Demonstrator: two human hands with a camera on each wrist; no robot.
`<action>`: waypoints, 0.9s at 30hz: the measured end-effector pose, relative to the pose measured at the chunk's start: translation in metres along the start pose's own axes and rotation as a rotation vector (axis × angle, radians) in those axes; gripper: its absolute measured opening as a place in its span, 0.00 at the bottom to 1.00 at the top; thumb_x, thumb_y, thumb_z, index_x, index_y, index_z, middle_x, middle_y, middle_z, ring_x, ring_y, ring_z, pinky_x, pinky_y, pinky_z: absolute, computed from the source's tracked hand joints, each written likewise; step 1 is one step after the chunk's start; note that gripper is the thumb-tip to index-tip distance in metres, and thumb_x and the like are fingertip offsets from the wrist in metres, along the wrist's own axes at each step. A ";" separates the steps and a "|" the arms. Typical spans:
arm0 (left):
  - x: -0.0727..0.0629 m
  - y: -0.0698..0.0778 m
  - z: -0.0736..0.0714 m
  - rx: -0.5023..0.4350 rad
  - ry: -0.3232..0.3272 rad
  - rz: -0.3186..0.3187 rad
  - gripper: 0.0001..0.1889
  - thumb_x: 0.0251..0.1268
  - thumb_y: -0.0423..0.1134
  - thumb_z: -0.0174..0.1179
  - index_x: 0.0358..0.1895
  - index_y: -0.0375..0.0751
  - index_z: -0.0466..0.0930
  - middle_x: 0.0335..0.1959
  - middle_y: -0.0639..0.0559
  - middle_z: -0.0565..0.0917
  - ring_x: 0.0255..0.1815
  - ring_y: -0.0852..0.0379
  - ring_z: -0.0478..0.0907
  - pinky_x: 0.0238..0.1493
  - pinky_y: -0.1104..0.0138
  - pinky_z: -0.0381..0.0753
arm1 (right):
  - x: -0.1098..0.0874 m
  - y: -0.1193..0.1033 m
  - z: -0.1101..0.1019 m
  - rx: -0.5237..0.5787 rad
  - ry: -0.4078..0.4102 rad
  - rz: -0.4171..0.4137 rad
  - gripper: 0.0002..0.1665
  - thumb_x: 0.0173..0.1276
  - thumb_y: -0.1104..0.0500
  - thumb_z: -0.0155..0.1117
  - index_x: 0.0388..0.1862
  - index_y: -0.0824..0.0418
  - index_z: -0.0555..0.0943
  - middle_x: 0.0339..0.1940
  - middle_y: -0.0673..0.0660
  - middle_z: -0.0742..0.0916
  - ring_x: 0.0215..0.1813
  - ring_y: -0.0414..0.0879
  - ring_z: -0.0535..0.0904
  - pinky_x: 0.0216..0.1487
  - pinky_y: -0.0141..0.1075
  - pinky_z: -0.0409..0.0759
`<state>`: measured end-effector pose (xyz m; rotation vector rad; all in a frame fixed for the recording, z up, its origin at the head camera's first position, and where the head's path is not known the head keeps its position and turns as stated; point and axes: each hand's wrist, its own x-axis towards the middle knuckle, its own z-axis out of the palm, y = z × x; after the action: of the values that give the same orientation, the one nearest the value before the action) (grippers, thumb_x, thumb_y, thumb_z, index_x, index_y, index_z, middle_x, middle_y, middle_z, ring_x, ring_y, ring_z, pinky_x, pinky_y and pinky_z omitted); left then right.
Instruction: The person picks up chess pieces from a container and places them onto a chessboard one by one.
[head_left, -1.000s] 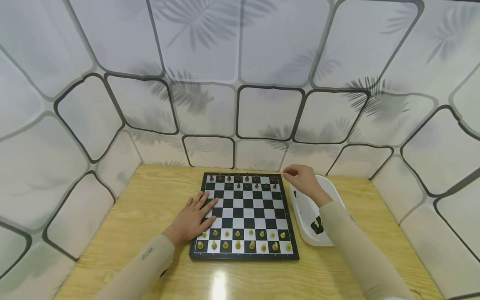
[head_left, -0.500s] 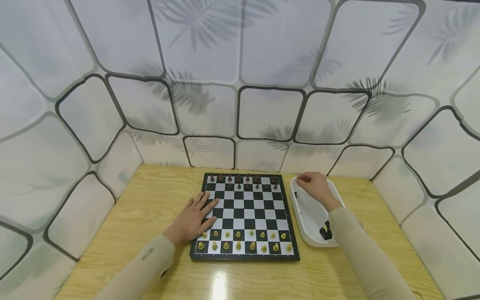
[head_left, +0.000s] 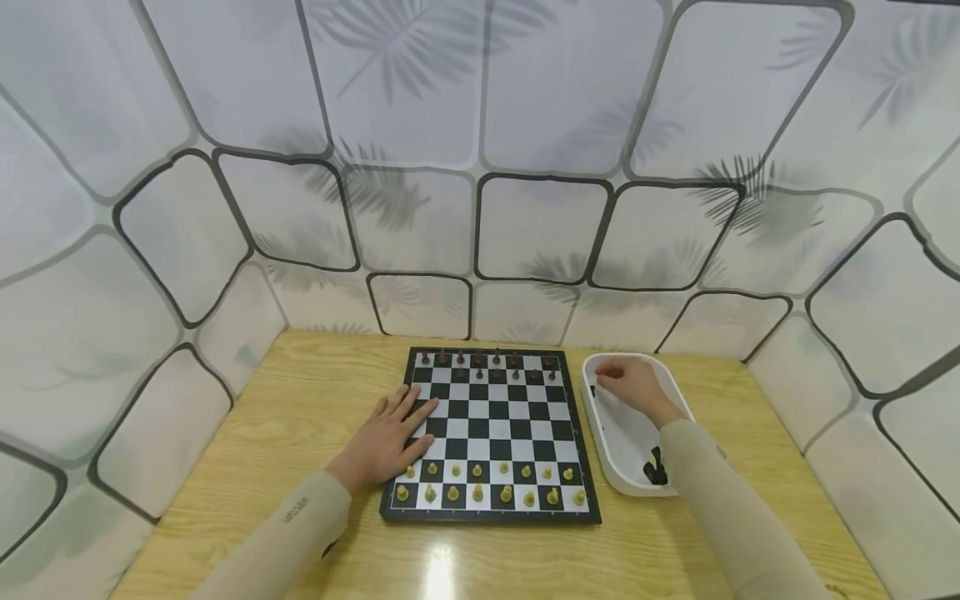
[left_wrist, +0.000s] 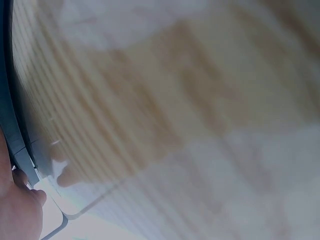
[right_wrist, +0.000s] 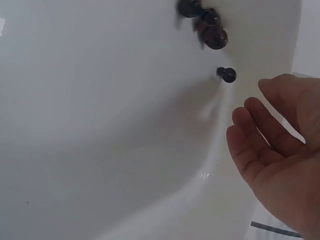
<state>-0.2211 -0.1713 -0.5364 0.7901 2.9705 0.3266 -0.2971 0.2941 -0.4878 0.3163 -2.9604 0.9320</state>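
The light wooden table [head_left: 247,425] carries the whole arrangement. The person's left hand [head_left: 390,433] lies flat across the left edge of the black-and-white chessboard with a dark frame [head_left: 491,433], fingers straight and spread, grasping nothing. The left wrist view is blurred and shows only wood grain and a fingertip at the board's edge. Dark brown chess pieces [head_left: 487,362] stand along the far rows of the board; pale yellow chess pieces [head_left: 491,483] stand along the near two rows. Just beside the board's right edge sits a white oval plastic tray [head_left: 626,479]. The right hand [head_left: 633,385] is over the tray's far end, fingers loosely curled with the palm empty. In the right wrist view, a small dark round-headed pawn [right_wrist: 228,75] lies on the tray floor just beyond the fingertips [right_wrist: 242,117], apart from them. Further dark pieces [right_wrist: 207,27] lie clustered behind it. Another dark cluster [head_left: 655,471] rests at the tray's near end.
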 end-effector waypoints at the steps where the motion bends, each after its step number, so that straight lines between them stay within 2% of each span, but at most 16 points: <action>1: 0.000 0.000 0.000 0.001 0.001 -0.001 0.36 0.83 0.66 0.40 0.87 0.57 0.53 0.88 0.40 0.48 0.89 0.37 0.43 0.84 0.36 0.50 | 0.000 0.001 0.001 0.003 -0.011 -0.008 0.12 0.72 0.64 0.67 0.49 0.69 0.88 0.47 0.68 0.92 0.51 0.62 0.88 0.54 0.54 0.86; 9: 0.000 0.001 0.000 0.005 -0.002 -0.002 0.36 0.84 0.65 0.40 0.87 0.56 0.52 0.88 0.40 0.48 0.89 0.37 0.43 0.84 0.36 0.50 | 0.002 0.006 0.009 -0.012 -0.086 0.000 0.13 0.68 0.68 0.64 0.49 0.68 0.89 0.47 0.67 0.91 0.49 0.59 0.87 0.53 0.51 0.87; 17: 0.000 0.002 -0.001 -0.019 0.011 0.003 0.36 0.84 0.64 0.41 0.86 0.54 0.55 0.88 0.39 0.49 0.89 0.36 0.44 0.84 0.36 0.49 | 0.002 0.003 0.011 -0.061 -0.124 -0.009 0.16 0.65 0.70 0.63 0.51 0.70 0.88 0.43 0.68 0.90 0.42 0.56 0.85 0.44 0.47 0.87; 22: 0.000 0.002 -0.001 -0.015 0.017 0.008 0.36 0.84 0.64 0.41 0.86 0.54 0.55 0.88 0.38 0.50 0.89 0.36 0.45 0.84 0.36 0.50 | 0.004 0.002 0.013 -0.099 -0.135 -0.007 0.16 0.65 0.69 0.64 0.51 0.69 0.88 0.41 0.66 0.90 0.41 0.55 0.84 0.43 0.46 0.86; 27: 0.000 0.002 -0.001 -0.013 0.011 0.004 0.36 0.84 0.64 0.41 0.86 0.55 0.55 0.88 0.39 0.49 0.89 0.36 0.44 0.84 0.36 0.50 | 0.005 0.006 0.015 -0.137 -0.116 -0.019 0.15 0.65 0.68 0.64 0.49 0.71 0.88 0.41 0.67 0.91 0.41 0.56 0.85 0.46 0.49 0.86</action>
<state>-0.2201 -0.1703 -0.5350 0.7952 2.9748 0.3512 -0.3025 0.2890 -0.5034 0.4063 -3.1002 0.7286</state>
